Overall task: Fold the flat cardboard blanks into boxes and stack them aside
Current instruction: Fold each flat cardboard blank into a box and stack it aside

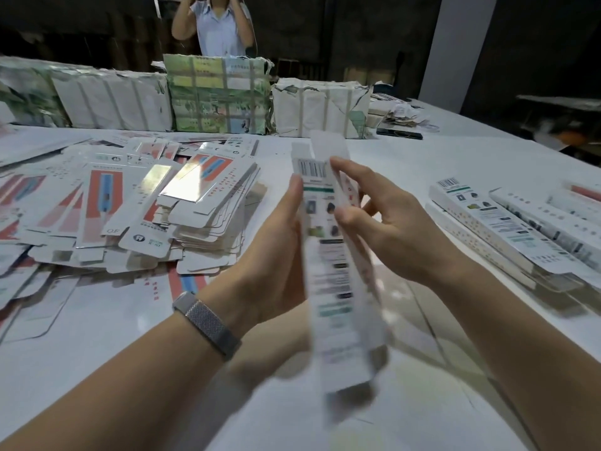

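I hold a long narrow white box (335, 288) upright-tilted over the table, its barcode end up and its top flap standing open. My left hand (276, 252) grips its left side; a mesh band is on that wrist. My right hand (387, 219) pinches its upper right edge with thumb and forefinger. The box's lower end is blurred. A heap of flat red-and-white blanks (136, 209) lies to the left. Folded boxes (507, 229) lie side by side at the right.
Taped paper-wrapped bundles (214, 96) line the far edge of the white table (422, 402). A person in a light shirt (216, 24) stands behind them. A dark flat object (399, 133) lies beside the right bundle. The table's right edge runs diagonally.
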A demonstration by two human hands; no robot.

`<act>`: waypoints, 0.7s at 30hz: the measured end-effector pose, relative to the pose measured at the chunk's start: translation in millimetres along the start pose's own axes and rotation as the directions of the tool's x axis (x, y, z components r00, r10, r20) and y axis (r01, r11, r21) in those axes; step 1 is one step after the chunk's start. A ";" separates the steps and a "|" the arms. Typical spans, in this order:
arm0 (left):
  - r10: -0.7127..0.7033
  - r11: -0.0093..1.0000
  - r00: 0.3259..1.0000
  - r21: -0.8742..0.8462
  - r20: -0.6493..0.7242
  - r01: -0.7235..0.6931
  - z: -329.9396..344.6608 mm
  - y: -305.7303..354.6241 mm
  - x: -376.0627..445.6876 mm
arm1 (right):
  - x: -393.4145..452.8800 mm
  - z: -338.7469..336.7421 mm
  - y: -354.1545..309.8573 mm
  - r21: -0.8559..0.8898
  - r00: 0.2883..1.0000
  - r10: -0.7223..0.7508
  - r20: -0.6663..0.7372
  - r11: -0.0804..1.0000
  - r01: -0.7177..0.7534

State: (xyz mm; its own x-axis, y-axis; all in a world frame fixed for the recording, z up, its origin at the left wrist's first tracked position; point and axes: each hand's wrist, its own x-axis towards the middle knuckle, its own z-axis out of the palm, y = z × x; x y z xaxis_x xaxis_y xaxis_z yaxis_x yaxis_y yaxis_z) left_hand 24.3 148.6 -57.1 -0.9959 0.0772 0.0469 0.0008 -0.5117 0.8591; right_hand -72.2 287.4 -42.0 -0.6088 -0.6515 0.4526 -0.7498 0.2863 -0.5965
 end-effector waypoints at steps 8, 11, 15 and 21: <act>-0.047 0.991 0.999 0.128 0.022 0.044 -3.9 5.5 -7.1 | -0.5 4.3 6.6 0.076 0.993 -0.018 -0.119 0.997 0.027; -0.056 0.991 0.998 0.121 -0.001 0.055 -0.3 6.6 -9.5 | 1.5 -0.3 5.7 0.074 0.992 -0.002 -0.126 0.997 0.012; -0.085 0.983 0.996 0.165 0.005 0.083 -0.4 7.0 -12.0 | 0.8 -1.2 2.8 0.071 0.996 0.004 -0.089 0.997 0.003; -0.109 0.956 0.994 0.273 -0.021 0.110 3.1 4.2 -12.2 | 2.0 -11.9 3.1 0.080 0.995 0.021 -0.097 0.997 -0.014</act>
State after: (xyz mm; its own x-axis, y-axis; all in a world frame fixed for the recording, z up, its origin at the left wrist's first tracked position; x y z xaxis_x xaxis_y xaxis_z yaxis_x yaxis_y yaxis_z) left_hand 36.7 148.2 -52.5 -0.9917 0.1149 -0.0574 -0.0844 -0.2468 0.9654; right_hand -78.8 295.4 -35.1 -0.6468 -0.5744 0.5017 -0.7185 0.2381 -0.6535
